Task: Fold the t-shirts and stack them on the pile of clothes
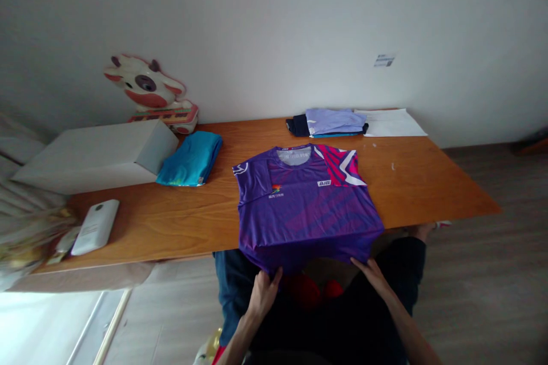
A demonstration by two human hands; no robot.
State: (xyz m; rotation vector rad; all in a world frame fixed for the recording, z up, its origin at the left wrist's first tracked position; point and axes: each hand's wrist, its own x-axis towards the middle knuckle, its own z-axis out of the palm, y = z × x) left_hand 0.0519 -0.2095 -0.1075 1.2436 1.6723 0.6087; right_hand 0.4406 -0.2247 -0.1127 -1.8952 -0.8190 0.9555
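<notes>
A purple sports T-shirt point(302, 211) lies front side up on the wooden table point(171, 222), its neck toward the wall. One sleeve is purple, the other pink with white stripes. The lower part of the shirt hangs over the table's front edge toward my lap. My left hand point(264, 292) pinches the hem near its left corner. At the right corner of the hem, my right hand point(373, 276) holds the cloth between thumb and fingers. Some fingertips of both hands are hidden by the fabric.
Left on the table are a folded blue garment point(191, 158), a white box point(103, 154), a cow-shaped toy keyboard point(154, 91) and a white rounded device point(95, 227). Folded clothes point(336, 121) and a white sheet point(394, 122) lie along the wall.
</notes>
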